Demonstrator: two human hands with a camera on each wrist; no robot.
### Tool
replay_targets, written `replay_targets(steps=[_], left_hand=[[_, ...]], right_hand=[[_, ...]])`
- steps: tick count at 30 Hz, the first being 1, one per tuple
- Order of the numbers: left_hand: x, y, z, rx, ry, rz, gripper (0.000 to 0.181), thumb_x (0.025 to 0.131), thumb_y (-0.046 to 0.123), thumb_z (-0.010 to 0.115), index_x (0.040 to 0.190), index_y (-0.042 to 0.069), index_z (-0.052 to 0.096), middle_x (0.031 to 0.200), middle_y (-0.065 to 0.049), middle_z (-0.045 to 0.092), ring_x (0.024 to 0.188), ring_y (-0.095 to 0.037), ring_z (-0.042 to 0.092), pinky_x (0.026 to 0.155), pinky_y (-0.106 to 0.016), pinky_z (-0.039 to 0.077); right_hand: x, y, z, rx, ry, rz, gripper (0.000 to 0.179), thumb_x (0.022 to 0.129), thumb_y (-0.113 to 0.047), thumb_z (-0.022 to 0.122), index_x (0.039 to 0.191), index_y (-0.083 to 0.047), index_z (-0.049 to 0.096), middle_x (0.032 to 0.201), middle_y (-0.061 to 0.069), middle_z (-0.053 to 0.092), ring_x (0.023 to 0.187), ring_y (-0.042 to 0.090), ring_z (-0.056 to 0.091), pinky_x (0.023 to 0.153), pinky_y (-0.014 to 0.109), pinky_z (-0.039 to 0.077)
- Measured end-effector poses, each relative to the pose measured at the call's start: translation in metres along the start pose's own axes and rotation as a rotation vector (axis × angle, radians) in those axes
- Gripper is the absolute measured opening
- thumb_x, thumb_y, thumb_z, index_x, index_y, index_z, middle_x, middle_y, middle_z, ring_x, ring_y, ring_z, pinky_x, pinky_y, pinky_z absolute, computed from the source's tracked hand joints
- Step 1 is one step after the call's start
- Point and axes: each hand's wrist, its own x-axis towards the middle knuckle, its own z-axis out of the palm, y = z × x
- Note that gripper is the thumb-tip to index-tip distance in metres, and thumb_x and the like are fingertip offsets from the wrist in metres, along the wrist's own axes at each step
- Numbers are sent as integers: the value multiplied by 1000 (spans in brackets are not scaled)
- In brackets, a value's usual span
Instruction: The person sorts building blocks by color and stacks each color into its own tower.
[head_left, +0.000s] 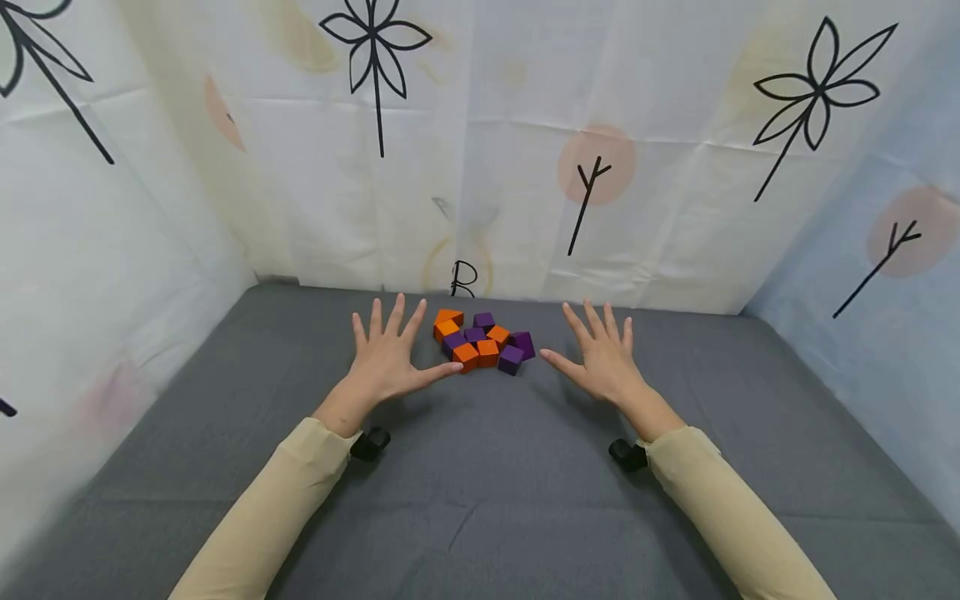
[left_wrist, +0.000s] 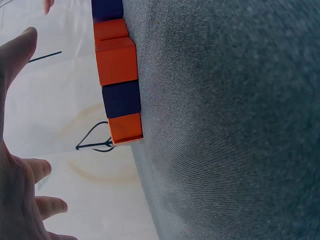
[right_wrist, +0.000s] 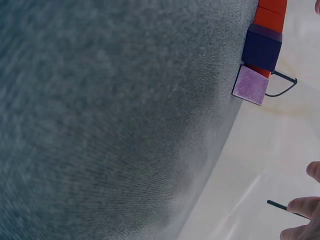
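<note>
Several orange and purple cubes lie in a loose cluster near the far side of a grey cloth surface; among them are an orange cube (head_left: 487,353) and a purple cube (head_left: 511,359) at the front. My left hand (head_left: 386,360) is spread wide to the left of the cluster, its thumb tip overlapping the edge of a front orange cube in the head view; whether they touch I cannot tell. To the right, my right hand (head_left: 603,360) has its fingers spread, apart from the cubes. In the left wrist view an orange cube (left_wrist: 117,62) stands beyond the spread fingers. A lighter purple cube (right_wrist: 250,85) shows in the right wrist view.
The grey cloth (head_left: 480,500) covers the surface in front of both arms. Behind it hangs a pale curtain (head_left: 510,217) with drawn plants, which also encloses the left and right sides. A dark wrist device (head_left: 371,444) sits at the left cuff, another dark device (head_left: 627,455) at the right.
</note>
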Motion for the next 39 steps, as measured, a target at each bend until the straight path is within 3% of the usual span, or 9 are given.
replay_targets(steps=[9,18,29,39], left_hand=[[0,-2,3,14,27,29,112,78,73,57,155,10,7,160,-22,6,146,-42,-4,115,-59,-9],[0,0,5,9,73,77,104,81,64,62,151,-1,21,154,-27,22,143,-42,19,117,-54,12],[1,6,11,-76,161,94,79,83,54,67,137,0,48,135,-19,50,120,-35,50,103,-49,41],[2,15,15,-134,107,51,72,84,47,70,135,0,50,128,-17,53,112,-30,54,92,-46,50]], right_hand=[[1,-7,6,55,6,-67,88,86,-54,64,153,-11,26,157,21,19,146,40,9,115,60,3],[5,-20,13,97,5,-129,86,83,-48,70,148,-6,34,153,24,29,144,40,19,113,59,15],[14,-40,19,121,-12,-160,79,84,-48,69,144,-5,41,148,21,39,139,38,30,111,58,22],[21,-54,26,156,-9,-210,70,84,-44,71,140,-7,48,136,18,51,128,35,44,108,57,27]])
